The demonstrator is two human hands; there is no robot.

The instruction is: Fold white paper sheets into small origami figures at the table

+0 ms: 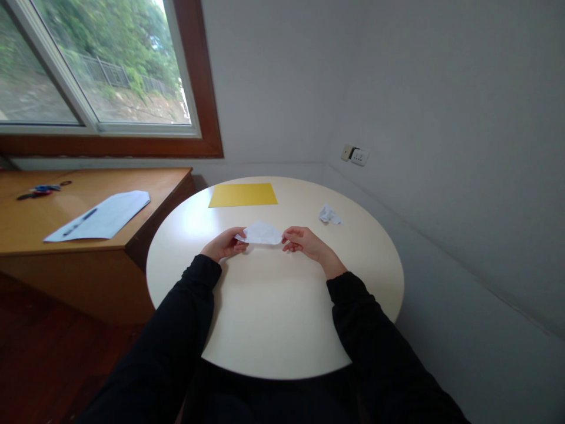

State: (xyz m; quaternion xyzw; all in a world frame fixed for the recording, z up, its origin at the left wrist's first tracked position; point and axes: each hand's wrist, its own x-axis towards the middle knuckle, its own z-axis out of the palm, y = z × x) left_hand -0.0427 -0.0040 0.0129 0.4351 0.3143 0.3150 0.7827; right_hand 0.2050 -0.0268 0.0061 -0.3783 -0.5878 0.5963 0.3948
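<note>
A small piece of white paper (262, 233), wide and low with a peaked top edge, is held just above the round table. My left hand (226, 243) pinches its left corner between thumb and fingers. At the opposite corner, the thumb and index finger of my right hand (306, 242) close on the paper's tip, with the other fingers loosely curled. Beyond my hands lies a flat yellow sheet (242, 195). A crumpled white paper (329, 214) rests on the table past my right hand.
The cream round table (273, 318) stands against the wall corner. To the left, a wooden desk (163, 188) bears white sheets (110, 215), a dark pen (80, 222) and scissors-like tools (43, 189). A wall socket (359, 156) is at the right, a window (128, 65) at upper left.
</note>
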